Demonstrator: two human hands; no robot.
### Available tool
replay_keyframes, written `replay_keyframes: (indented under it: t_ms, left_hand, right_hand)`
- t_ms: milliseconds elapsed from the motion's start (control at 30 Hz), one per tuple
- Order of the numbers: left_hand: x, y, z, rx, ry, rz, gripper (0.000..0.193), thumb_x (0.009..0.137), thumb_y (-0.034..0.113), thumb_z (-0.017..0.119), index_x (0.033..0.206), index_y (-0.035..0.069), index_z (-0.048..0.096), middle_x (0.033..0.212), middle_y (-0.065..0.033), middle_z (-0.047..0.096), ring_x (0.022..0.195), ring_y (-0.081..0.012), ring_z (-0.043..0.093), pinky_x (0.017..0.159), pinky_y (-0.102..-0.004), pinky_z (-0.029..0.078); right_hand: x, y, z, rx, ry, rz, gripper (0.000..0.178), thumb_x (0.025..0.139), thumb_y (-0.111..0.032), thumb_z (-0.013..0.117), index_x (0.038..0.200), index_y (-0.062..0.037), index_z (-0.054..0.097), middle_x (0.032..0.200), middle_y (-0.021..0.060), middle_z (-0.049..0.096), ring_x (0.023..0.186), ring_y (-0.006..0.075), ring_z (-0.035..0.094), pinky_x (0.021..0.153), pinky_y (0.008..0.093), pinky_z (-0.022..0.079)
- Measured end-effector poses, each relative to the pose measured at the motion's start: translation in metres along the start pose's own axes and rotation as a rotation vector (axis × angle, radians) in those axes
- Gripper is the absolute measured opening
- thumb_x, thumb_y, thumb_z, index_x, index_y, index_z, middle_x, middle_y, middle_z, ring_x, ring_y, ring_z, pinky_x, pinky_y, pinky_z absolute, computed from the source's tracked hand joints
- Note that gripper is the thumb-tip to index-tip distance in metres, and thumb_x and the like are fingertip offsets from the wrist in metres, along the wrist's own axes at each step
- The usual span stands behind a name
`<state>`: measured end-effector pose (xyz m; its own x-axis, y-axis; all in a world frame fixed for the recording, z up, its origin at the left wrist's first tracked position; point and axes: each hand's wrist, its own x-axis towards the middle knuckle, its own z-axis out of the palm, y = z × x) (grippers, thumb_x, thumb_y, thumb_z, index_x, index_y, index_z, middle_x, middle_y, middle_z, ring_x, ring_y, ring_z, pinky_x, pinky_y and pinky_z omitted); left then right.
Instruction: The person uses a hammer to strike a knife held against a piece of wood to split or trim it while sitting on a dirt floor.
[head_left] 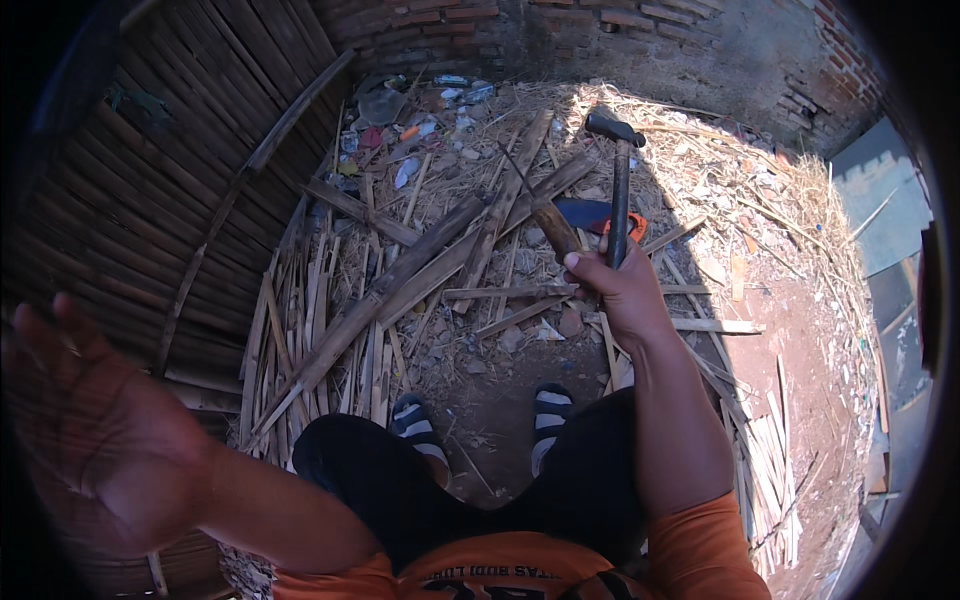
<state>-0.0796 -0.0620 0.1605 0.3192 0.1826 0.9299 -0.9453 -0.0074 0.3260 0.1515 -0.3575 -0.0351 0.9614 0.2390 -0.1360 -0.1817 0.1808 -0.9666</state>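
Observation:
My right hand [612, 285] is closed round the dark handle of a hammer [620, 190], whose black head points up and away from me. The same hand also grips a wooden-handled tool [555, 228] with a thin, dark, pointed blade; its exact kind is unclear. Just behind these handles shows an orange and dark blue object [637, 226], perhaps a saw handle; whether my hand holds it too, I cannot tell. My left hand [110, 450] is raised at the far left, open and holding nothing, its fingers apart near the bamboo wall.
Wooden planks [430, 255] lie crossed over rubble, straw and litter ahead of my sandalled feet [420, 425]. A slatted bamboo wall [130, 200] stands left, a brick wall [640, 45] at the back. Split strips [775, 470] lie right, near leaning sheets [880, 195].

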Motion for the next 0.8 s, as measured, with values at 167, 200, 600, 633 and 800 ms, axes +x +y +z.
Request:
replay_keyframes:
  t_ms: [167,200,600,633,800]
  left_hand:
    - [-0.223,-0.317,-0.02,0.946,0.037,-0.951,0.032,0.093,0.016,0.07,0.122,0.004,0.063,0.118,-0.0109,0.065,0.109,-0.0259,0.064,0.099,-0.0392,0.047]
    - [-0.249,-0.33,-0.018,1.039,-0.387,-0.995,0.047,0.089,0.019,0.073,0.132,0.006,0.059,0.132,-0.0129,0.06,0.119,-0.0304,0.061,0.102,-0.0431,0.047]
    - [-0.388,-0.4,-0.039,1.451,-1.186,-1.143,0.052,0.091,0.022,0.063,0.141,0.011,0.052,0.133,-0.0104,0.06,0.132,-0.0303,0.048,0.115,-0.0551,0.028]
    - [-0.386,-0.396,-0.038,1.435,-1.206,-1.116,0.051,0.091,0.022,0.064,0.139,0.011,0.054,0.128,-0.0103,0.062,0.128,-0.0302,0.05,0.114,-0.0544,0.029]
    - [-0.391,-0.361,-0.017,0.891,-1.379,-0.993,0.052,0.086,0.034,0.07,0.131,0.011,0.059,0.113,-0.0087,0.065,0.122,-0.0318,0.054,0.107,-0.0488,0.037]
  right_hand:
    - [0.013,0.0,-0.03,0.068,0.067,0.074,0.04,0.083,-0.007,0.081,0.104,-0.0051,0.047,0.085,0.0082,0.065,0.075,0.0163,0.068,0.063,0.0275,0.053]
    - [0.015,-0.001,-0.036,0.078,0.094,0.095,0.039,0.083,-0.006,0.08,0.104,-0.0052,0.047,0.085,0.0081,0.065,0.075,0.0165,0.068,0.063,0.0275,0.053]
    - [0.026,-0.002,-0.043,0.081,0.176,0.112,0.038,0.083,-0.004,0.079,0.103,-0.0059,0.047,0.086,0.009,0.064,0.078,0.0194,0.07,0.063,0.0278,0.054]
    - [0.028,0.001,-0.043,0.086,0.167,0.117,0.038,0.083,-0.004,0.079,0.103,-0.0062,0.047,0.086,0.0091,0.064,0.078,0.0196,0.07,0.063,0.0278,0.054]
    - [0.032,0.006,-0.038,0.084,0.149,0.152,0.038,0.083,-0.004,0.079,0.101,-0.0076,0.046,0.087,0.0089,0.064,0.077,0.0197,0.07,0.062,0.0276,0.054]
